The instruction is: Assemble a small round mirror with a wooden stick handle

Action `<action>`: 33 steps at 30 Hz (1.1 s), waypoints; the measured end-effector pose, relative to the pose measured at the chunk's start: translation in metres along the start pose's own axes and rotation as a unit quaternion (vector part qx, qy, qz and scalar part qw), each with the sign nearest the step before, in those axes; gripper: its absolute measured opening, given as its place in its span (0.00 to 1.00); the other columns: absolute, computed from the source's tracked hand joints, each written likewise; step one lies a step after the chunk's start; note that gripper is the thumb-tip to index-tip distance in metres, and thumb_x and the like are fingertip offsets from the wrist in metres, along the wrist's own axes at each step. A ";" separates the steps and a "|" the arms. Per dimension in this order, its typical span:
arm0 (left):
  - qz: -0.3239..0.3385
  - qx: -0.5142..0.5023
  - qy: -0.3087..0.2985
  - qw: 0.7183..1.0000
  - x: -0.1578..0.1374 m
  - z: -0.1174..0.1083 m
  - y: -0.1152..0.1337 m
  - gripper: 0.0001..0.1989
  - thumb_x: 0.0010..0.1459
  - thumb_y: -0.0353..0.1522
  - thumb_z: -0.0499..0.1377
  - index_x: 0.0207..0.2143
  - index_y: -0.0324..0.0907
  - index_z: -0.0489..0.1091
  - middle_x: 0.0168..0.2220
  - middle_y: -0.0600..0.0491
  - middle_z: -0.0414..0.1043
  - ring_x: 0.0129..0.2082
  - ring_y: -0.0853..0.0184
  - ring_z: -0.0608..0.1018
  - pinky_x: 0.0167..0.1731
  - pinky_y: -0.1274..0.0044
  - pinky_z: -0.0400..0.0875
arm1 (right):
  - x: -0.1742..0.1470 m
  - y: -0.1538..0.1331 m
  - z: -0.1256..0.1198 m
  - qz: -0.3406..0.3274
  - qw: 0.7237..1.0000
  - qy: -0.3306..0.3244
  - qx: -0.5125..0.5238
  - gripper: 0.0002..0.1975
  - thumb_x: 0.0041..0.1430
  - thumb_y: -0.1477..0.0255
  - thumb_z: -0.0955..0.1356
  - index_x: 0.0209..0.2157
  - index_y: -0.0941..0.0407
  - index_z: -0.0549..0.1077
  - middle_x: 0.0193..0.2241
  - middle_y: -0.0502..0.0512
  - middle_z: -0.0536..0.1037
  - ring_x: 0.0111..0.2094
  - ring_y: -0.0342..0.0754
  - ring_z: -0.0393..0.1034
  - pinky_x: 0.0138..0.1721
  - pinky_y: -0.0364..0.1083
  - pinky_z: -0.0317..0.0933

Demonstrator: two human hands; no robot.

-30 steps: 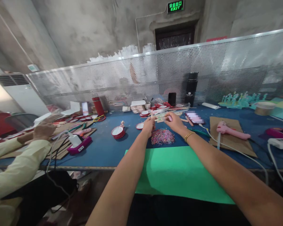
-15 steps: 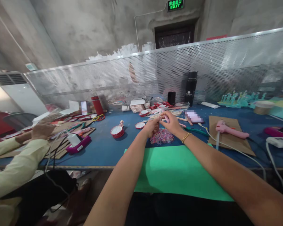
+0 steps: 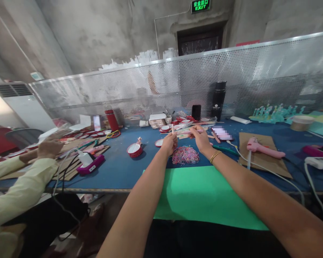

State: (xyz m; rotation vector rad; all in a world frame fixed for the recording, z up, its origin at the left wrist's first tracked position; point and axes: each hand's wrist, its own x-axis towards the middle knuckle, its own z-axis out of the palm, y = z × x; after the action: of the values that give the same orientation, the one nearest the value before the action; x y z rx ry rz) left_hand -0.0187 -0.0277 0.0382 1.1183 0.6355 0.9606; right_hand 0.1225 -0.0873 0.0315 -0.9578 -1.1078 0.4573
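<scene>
My left hand [image 3: 169, 143] is closed on a thin pale stick [image 3: 172, 129] that stands upright above its fingers. Pinched in my right hand [image 3: 201, 139] is a slim pinkish pen-like tool [image 3: 183, 133], its length lying roughly level and pointing toward my left hand. A gap separates the two hands. Just below them, a heap of multicoloured small rubber bands [image 3: 185, 155] rests on the blue table [image 3: 115, 161]. Close to my left hand lies a round red-rimmed white piece [image 3: 159, 143], partly hidden by that hand.
A green sheet [image 3: 204, 197] covers my lap and the table edge. Pink glue gun [image 3: 265, 147] rests on cardboard at right, its cable running forward. A red drum-like piece [image 3: 135, 150] and purple power strip [image 3: 90, 165] stand left, near a co-worker's hands [image 3: 48, 147].
My hands were together over the rubber bands and have moved apart. The upright stick in my left hand and the pinkish tool in my right now show more clearly.
</scene>
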 end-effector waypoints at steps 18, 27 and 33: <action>0.012 0.026 -0.005 1.000 -0.001 0.001 -0.002 0.18 0.48 0.44 0.62 0.26 0.41 0.59 0.15 0.64 0.46 0.12 0.80 0.52 0.12 0.86 0.42 | -0.005 -0.005 -0.002 -0.031 0.995 -0.041 -0.085 0.11 0.49 0.62 0.68 0.29 0.57 0.73 0.25 0.51 0.75 0.28 0.46 0.68 0.31 0.44 0.62; 0.038 0.092 0.043 0.994 0.002 -0.002 -0.004 0.21 0.49 0.49 0.58 0.25 0.40 0.63 0.14 0.63 0.45 0.12 0.80 0.52 0.12 0.85 0.44 | -0.005 -0.006 -0.003 -0.040 0.992 -0.057 -0.109 0.13 0.48 0.63 0.68 0.31 0.57 0.76 0.30 0.52 0.77 0.32 0.47 0.69 0.37 0.46 0.63; 0.051 0.105 0.058 0.991 0.002 -0.002 -0.004 0.21 0.50 0.49 0.58 0.25 0.40 0.62 0.14 0.63 0.44 0.12 0.79 0.51 0.12 0.84 0.43 | -0.005 -0.006 -0.005 -0.049 0.988 -0.075 -0.127 0.12 0.49 0.64 0.68 0.32 0.56 0.76 0.32 0.52 0.78 0.33 0.47 0.70 0.39 0.46 0.63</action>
State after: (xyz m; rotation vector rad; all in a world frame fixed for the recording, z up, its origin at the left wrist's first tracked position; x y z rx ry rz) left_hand -0.0180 -0.0258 0.0344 1.2982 0.7946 1.0696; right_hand 0.1239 -0.0957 0.0329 -1.0993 -1.3672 0.3169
